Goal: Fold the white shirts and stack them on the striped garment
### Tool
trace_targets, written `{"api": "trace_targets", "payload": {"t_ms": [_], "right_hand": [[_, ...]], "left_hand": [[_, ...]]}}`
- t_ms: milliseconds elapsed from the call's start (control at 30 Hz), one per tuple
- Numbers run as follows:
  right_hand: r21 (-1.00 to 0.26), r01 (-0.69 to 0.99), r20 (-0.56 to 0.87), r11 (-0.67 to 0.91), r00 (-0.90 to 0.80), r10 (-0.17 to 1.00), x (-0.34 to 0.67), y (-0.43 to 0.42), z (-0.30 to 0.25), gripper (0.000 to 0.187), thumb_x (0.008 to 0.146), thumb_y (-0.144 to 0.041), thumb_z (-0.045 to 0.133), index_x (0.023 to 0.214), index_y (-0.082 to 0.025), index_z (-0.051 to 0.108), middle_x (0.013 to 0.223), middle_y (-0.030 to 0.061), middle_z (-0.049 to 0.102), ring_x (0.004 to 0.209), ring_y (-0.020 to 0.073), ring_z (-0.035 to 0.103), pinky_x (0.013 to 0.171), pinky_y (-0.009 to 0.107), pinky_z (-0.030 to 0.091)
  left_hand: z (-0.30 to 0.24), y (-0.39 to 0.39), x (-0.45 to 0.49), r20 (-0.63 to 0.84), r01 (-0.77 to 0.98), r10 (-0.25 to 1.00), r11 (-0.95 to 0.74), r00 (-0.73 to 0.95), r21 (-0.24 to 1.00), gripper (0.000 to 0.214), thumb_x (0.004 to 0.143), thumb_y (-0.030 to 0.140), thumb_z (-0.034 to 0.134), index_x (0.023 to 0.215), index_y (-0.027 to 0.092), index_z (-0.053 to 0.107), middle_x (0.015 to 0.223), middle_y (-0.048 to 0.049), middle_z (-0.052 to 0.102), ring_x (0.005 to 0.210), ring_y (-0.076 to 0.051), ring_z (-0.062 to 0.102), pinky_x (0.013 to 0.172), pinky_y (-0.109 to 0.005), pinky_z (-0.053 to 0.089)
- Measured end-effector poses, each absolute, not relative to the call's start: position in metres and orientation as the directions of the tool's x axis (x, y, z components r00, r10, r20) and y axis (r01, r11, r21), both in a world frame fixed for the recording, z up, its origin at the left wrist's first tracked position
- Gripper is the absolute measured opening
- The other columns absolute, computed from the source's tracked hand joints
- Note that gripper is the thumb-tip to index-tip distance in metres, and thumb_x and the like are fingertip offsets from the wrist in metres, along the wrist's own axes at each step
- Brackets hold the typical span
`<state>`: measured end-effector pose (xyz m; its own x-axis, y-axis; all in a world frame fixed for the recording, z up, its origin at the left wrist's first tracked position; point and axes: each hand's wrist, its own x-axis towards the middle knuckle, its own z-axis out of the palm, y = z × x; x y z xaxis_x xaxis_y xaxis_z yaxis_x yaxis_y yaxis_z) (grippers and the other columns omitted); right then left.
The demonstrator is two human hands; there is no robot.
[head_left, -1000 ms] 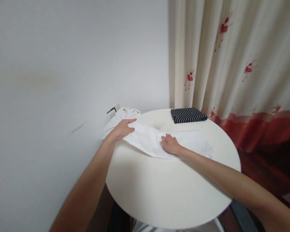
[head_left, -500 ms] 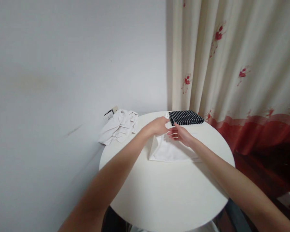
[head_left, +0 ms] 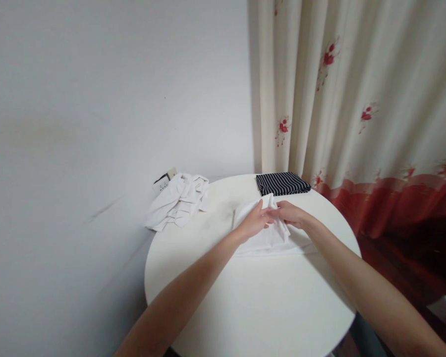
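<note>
A white garment (head_left: 258, 246) lies partly folded on the round white table (head_left: 271, 307), its lower edge running straight across. Between my two hands a crumpled fold of the cloth stands up. My left hand (head_left: 254, 223) is at the left of this fold, thumb up, fingers closed on the cloth. From the right, my right hand (head_left: 292, 214) reaches over the same fold with its fingers bent into the cloth. The fingertips of both hands nearly meet and are partly hidden by the fabric.
A folded black-and-white striped cloth (head_left: 283, 184) sits at the table's back edge. At the back left, a rumpled white garment (head_left: 180, 201) hangs partly over the edge, beside a wall socket (head_left: 162, 183). A floral curtain (head_left: 342, 114) hangs behind at the right.
My left hand has come nearer and lower, and my right hand has shifted slightly right. The garment's far part has been brought toward me into a raised fold. The view has shifted slightly.
</note>
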<state>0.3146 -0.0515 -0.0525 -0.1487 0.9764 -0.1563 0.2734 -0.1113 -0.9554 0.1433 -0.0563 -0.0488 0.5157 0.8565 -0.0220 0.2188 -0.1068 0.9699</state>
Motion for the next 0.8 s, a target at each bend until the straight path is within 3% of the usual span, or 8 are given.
{"api": "trace_targets", "payload": {"t_ms": [100,133,233,333,500,633,800], "right_hand": [[-0.889,0.449,-0.092,-0.092,0.021,0.996,0.312,-0.044,-0.064,0.001,0.075,-0.013,0.065,0.074,-0.013,0.064,0.055,-0.0027,0.056,0.052,0.0104,0.048,0.049,0.021,0.032],[-0.878,0.470,-0.076,-0.092,0.052,0.996,0.312,-0.042,-0.068,0.007,0.073,-0.009,0.064,0.068,-0.014,0.062,0.052,-0.0038,0.052,0.052,0.0097,0.046,0.048,0.021,0.029],[-0.860,0.499,-0.066,-0.106,0.097,0.993,0.315,-0.036,-0.074,0.020,0.066,-0.002,0.064,0.056,-0.016,0.054,0.048,-0.0056,0.044,0.052,0.0086,0.042,0.047,0.021,0.024],[-0.857,0.498,-0.103,-0.134,0.090,0.991,0.322,-0.034,-0.076,0.023,0.064,-0.002,0.065,0.053,-0.016,0.051,0.045,-0.0065,0.042,0.050,0.0084,0.042,0.046,0.020,0.024],[-0.885,0.434,-0.177,-0.167,0.019,0.984,0.333,-0.035,-0.071,0.017,0.068,-0.010,0.066,0.058,-0.016,0.056,0.048,-0.0049,0.051,0.049,0.0097,0.047,0.045,0.020,0.031],[-0.916,0.351,-0.226,-0.195,-0.049,0.973,0.339,-0.036,-0.064,0.012,0.069,-0.017,0.069,0.063,-0.017,0.059,0.054,-0.0004,0.061,0.056,0.0137,0.058,0.050,0.020,0.043],[-0.939,0.261,-0.257,-0.224,-0.097,0.962,0.349,-0.033,-0.062,0.008,0.067,-0.017,0.068,0.066,-0.018,0.060,0.064,0.0045,0.069,0.070,0.0192,0.067,0.062,0.025,0.055]], "left_hand": [[-0.050,-0.055,0.130,0.063,0.280,0.865,-0.230,0.499,0.932,0.070,0.088,0.013,0.051,0.155,0.016,0.032,0.143,-0.0171,0.058,0.101,-0.018,0.069,0.089,-0.034,0.053],[-0.051,-0.058,0.126,0.130,0.329,0.856,-0.327,0.500,0.886,0.060,0.089,0.015,0.052,0.148,0.014,0.045,0.138,-0.0168,0.062,0.105,-0.020,0.068,0.093,-0.035,0.052],[-0.060,-0.075,0.116,0.312,0.492,0.761,-0.619,0.569,0.612,0.043,0.091,0.032,0.062,0.131,0.017,0.063,0.130,-0.0126,0.067,0.119,-0.026,0.061,0.105,-0.040,0.044],[-0.071,-0.098,0.117,0.339,0.571,0.652,-0.758,0.678,0.316,0.056,0.087,0.045,0.070,0.136,0.022,0.058,0.137,-0.0097,0.063,0.127,-0.029,0.054,0.110,-0.044,0.039],[-0.075,-0.119,0.124,0.297,0.606,0.577,-0.796,0.761,-0.006,0.046,0.094,0.034,0.061,0.137,0.019,0.054,0.145,-0.0108,0.056,0.131,-0.030,0.049,0.107,-0.044,0.038],[-0.069,-0.123,0.119,0.330,0.666,0.603,-0.736,0.726,-0.122,0.044,0.095,0.020,0.052,0.140,0.020,0.050,0.147,-0.0105,0.054,0.133,-0.029,0.047,0.110,-0.046,0.034],[-0.073,-0.127,0.113,0.373,0.795,0.711,-0.588,0.597,-0.150,0.054,0.091,0.004,0.043,0.142,0.021,0.049,0.146,-0.0113,0.054,0.134,-0.030,0.047,0.111,-0.049,0.035]]}}
